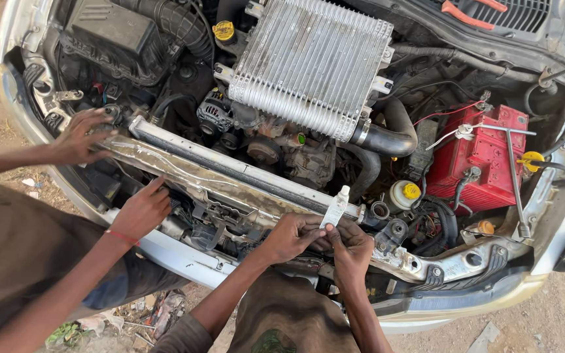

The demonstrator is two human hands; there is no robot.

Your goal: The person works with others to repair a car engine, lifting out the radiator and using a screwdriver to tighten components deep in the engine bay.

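My left hand [288,236] and my right hand [351,248] meet over the front crossmember [230,186] of an open car engine bay. Together they pinch the lower end of a small white tube [336,206], which stands nearly upright with its cap pointing up. The tube sits just in front of the radiator's top edge [243,168], near a black hose fitting [380,210]. My fingers cover the tube's bottom end.
A co-worker on the left has one hand [83,134] on the crossmember's far end and the other [142,209] lower on it. A silver intercooler [312,62] lies behind, with a red battery [485,157] and a T-handled wrench [515,176] at the right. The ground is sandy.
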